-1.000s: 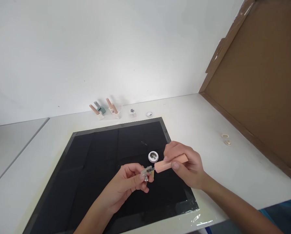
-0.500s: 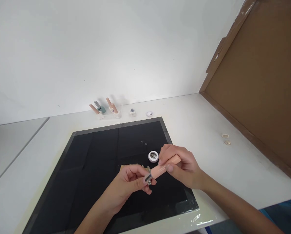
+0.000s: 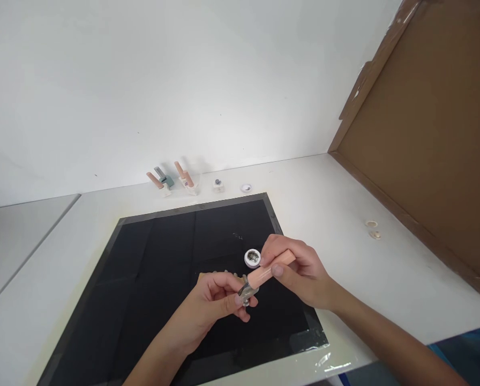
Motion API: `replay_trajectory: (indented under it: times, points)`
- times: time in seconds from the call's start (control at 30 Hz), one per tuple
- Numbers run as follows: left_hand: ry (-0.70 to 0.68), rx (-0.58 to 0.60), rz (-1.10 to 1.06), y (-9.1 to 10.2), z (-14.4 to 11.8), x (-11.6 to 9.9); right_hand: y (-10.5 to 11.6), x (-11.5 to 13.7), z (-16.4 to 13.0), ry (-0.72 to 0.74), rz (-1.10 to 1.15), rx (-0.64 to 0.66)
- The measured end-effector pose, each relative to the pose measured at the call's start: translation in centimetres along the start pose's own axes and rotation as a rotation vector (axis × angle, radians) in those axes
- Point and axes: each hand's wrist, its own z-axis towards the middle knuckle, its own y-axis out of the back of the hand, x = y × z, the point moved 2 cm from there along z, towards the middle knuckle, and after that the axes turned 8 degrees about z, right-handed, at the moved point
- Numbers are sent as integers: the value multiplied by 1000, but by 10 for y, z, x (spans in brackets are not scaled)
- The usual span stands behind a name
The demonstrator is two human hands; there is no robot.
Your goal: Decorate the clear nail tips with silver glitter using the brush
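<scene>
Between the thumb and fingers of my left hand (image 3: 218,297) is a greyish, translucent false nail (image 3: 252,292) with a small silvery part below it. How it is mounted is mostly hidden by the fingers. My right hand (image 3: 304,268) grips the long peach cap of a nail polish brush (image 3: 266,273), tilted down toward the left. The brush's dark tip lies at the false nail, seemingly touching its surface. A small round pot (image 3: 252,258) with silvery dark bits inside stands on the black mat (image 3: 167,257), just beyond the hands.
Along the back stand nail polish bottles with peach caps (image 3: 188,180), a grey-green bottle (image 3: 165,179), an uncapped bottle (image 3: 218,186) and a small round lid (image 3: 246,188). Two small beige discs (image 3: 371,224) lie at right, near a brown cardboard panel (image 3: 420,145).
My right hand has shifted slightly up and left with the brush, whose dark tip now shows against the false nail. My left hand has hardly moved.
</scene>
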Motion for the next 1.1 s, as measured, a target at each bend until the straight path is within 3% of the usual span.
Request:
replay_trajectory:
  times: [0.37,0.63,0.9,1.1]
  points:
    - [22,-16,-24,-1,-2,-2,2,0,0,-27,-44,-48]
    - [17,-14,-22,-1,-2,-4,5,-1,1,30,25,-108]
    - [14,22,-77,-1,-2,-6,2,1,1,75,25,-7]
    - [20,24,-88,1,-2,-3,2,1,0,53,-30,-26]
